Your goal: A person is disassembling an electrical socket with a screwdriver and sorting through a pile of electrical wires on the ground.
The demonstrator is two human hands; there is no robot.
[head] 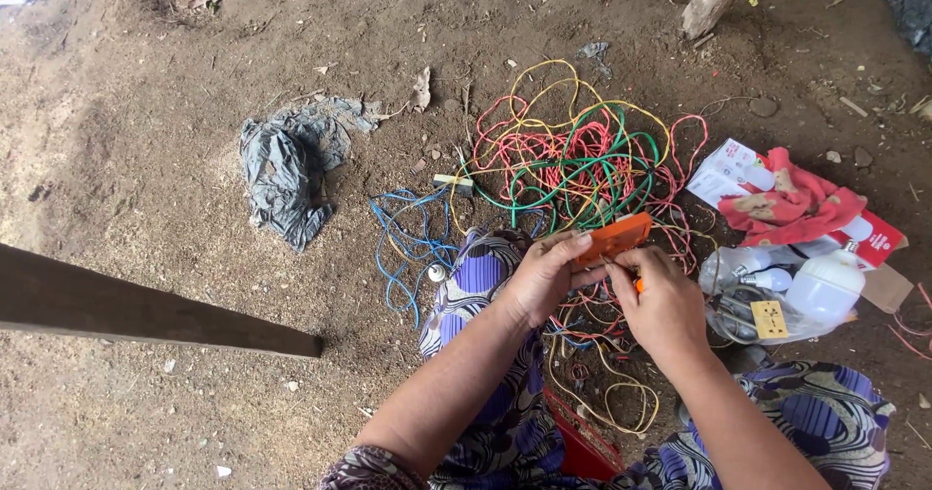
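Above tangled glossy wires (573,160), flat orange plastic block (614,236) between both hands' fingers (573,249).

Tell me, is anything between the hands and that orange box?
Nothing visible. The left hand grips the orange box directly, and the right hand touches its lower edge, above the tangled wires.

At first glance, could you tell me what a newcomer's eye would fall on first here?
The tangle of coloured wires on the dirt floor, top centre. Just below it, the left hand holds an orange box while the right hand works at it. At right lie a red cloth and white bulbs.
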